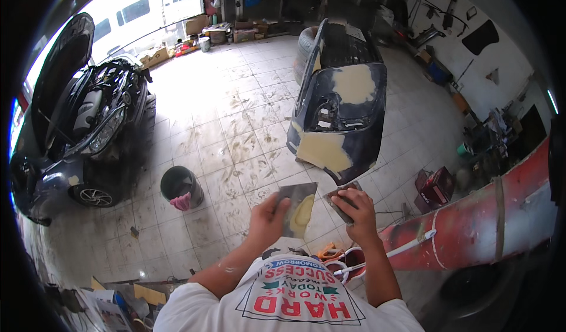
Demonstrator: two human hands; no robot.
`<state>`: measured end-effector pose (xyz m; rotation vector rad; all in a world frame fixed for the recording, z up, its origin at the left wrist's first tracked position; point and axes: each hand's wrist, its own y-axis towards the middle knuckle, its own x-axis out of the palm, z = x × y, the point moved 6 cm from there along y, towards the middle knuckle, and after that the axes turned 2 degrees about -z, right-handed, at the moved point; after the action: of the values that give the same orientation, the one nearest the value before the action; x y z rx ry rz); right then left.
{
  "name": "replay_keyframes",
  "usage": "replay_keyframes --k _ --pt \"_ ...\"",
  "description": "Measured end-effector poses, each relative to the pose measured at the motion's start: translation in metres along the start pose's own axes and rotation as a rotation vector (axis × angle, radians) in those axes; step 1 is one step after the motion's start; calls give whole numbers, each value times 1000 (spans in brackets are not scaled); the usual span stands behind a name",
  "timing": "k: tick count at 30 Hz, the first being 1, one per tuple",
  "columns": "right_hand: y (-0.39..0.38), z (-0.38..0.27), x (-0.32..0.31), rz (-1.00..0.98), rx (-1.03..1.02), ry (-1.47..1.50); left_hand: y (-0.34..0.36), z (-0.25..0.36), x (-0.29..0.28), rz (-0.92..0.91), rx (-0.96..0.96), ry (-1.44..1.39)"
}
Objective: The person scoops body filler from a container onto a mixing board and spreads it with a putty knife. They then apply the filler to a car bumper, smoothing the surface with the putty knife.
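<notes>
white shirt [197, 308], filler-smeared plate [296, 197] in left fingers [282, 208], spreader [341, 215] under right fingers [349, 201]

Looks forward and steeply down from the head, through a wide fisheye lens, upright and unmirrored. Starts close, over the shirt [283, 279] at the lower edge, with left fingers [283, 207] and right fingers [356, 201] near, just below the middle. Faces the dark panel [367, 111] farther off, beyond the fingers. Sweeps across the floor [236, 111], from the car [109, 120] at left to the red panel [466, 220] at right. Bends straight edges toward the outer rim.
</notes>
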<state>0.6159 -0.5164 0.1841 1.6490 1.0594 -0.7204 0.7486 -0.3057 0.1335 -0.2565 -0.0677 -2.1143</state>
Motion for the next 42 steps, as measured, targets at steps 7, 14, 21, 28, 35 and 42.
replay_keyframes --k 7,14,21,28,35,42 --pt "3 -68 11 -48 -135 212 -10 40 22 40 360 459" --pt "-22 -77 8 -34 -147 233 23 32 -10 300 252 126" --pt "-11 -56 2 142 -138 334 13 -41 27 -7 -472 -547" --pt "-33 14 3 -48 7 -190 8 -52 25 3 -212 -350" --pt "-30 -43 27 -214 -33 -13 24 14 39 61 395 335" --pt "-17 -22 -16 68 61 -29 18 45 52 -56 443 426"
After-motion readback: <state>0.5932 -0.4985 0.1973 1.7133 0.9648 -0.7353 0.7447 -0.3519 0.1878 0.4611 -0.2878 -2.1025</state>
